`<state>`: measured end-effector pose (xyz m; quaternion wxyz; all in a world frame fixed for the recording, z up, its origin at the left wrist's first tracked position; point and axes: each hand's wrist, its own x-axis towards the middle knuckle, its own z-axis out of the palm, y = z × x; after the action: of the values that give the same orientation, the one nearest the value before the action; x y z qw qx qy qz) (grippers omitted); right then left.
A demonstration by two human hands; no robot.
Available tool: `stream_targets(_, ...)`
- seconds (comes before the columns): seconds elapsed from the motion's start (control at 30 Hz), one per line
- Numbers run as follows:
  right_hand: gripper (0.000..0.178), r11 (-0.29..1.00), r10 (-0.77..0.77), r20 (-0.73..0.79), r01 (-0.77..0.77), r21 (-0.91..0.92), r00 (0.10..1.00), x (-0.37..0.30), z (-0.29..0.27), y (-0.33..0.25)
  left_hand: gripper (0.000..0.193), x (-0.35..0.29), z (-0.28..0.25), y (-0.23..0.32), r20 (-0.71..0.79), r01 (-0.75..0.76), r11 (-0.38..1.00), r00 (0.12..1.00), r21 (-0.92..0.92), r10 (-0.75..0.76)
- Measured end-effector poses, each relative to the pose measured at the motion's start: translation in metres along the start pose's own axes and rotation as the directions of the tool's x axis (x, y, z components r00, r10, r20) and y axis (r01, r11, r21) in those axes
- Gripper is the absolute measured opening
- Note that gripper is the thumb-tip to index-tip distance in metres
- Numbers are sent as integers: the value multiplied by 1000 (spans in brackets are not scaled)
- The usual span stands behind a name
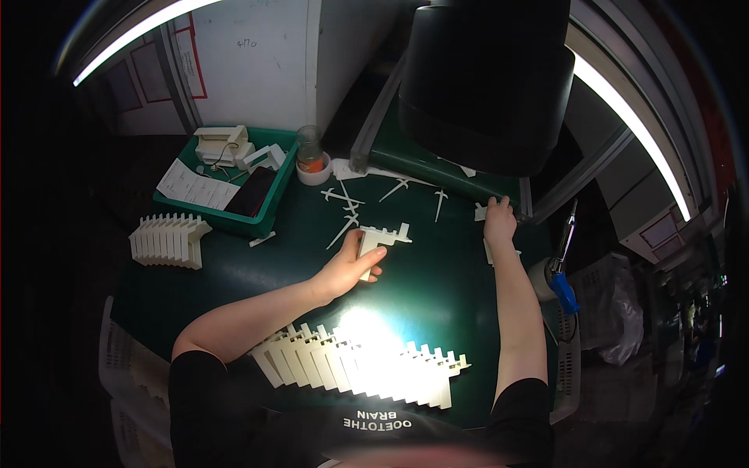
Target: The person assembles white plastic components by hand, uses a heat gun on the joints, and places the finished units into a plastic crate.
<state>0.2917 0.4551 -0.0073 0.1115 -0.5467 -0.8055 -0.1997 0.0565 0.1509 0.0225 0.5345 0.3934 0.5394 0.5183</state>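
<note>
My left hand (347,267) is closed around a cream plastic part (377,248) over the middle of the table. A stepped edge with a projecting tab points to the right on it. At the right, by the near end of a conveyor belt, my right hand (500,221) lies palm down with bent fingers over another cream plastic part (489,251). That hand hides most of the part; only bits show on either side. Close to my body runs a slanted row of similar cream parts (312,363), standing side by side under a bright glare.
At the far left a green tray (269,218) holds white pieces, paper and a dark item. A shorter row of cream parts (168,242) stands near it. Thin white branched sprues (341,201) lie beyond my left hand. A blue-handled tool (562,288) stands right of my right forearm.
</note>
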Motion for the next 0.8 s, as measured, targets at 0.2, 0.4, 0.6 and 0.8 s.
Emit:
stream_targets(0.2, 12, 962, -267, -115, 259, -83, 957, -10, -6, 7, 59, -7, -1, 6, -2, -4, 1000, 1000, -5, 4)
stream_targets(0.4, 23, 93, -12, -97, 97, 991, 995, -44, -74, -39, 58, -1, 2, 1, -50, -115, 990, 993, -84, 111)
stream_targets(0.6, 21, -390, -320, 217, -337, 857, 922, -114, -108, -89, 69, -7, 27, 8, 77, -55, 957, 994, -284, 80)
stream_targets(0.8, 25, -386, -342, 162, -295, 874, 926, -125, -117, -95, 62, -10, 36, -4, 133, -116, 971, 980, -210, 146)
